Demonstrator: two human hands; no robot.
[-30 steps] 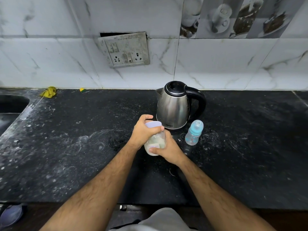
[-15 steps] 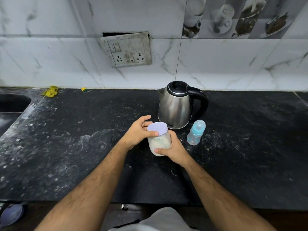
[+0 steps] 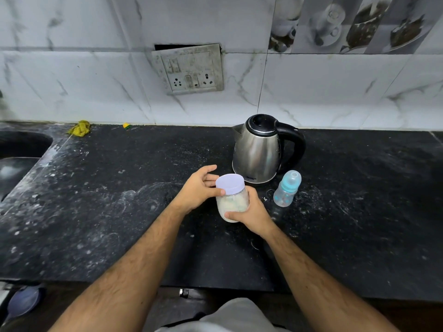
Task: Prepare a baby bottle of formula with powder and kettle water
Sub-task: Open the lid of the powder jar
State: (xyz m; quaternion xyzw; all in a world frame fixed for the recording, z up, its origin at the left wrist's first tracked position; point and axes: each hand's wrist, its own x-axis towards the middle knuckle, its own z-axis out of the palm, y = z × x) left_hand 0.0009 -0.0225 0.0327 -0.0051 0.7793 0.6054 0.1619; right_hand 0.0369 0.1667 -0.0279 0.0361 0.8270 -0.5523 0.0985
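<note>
A clear jar of pale powder [image 3: 232, 204] with a lilac lid [image 3: 230, 183] stands on the black counter [image 3: 107, 212]. My right hand [image 3: 251, 213] wraps around the jar's body from the right. My left hand [image 3: 200, 188] touches the lid's left side with thumb and fingers. A steel kettle [image 3: 257, 152] with a black lid and handle stands just behind. A small baby bottle [image 3: 286, 189] with a blue teat cap stands upright to the right of the jar, in front of the kettle.
A sink [image 3: 16, 152] is set into the counter at the far left. A yellow cloth [image 3: 79, 128] and a small yellow scrap [image 3: 126, 126] lie by the tiled wall. A socket plate [image 3: 189, 68] hangs on the wall.
My left hand has come off the top of the lid and now rests at its left side, so the lid shows fully. The jar stays in my right hand.
</note>
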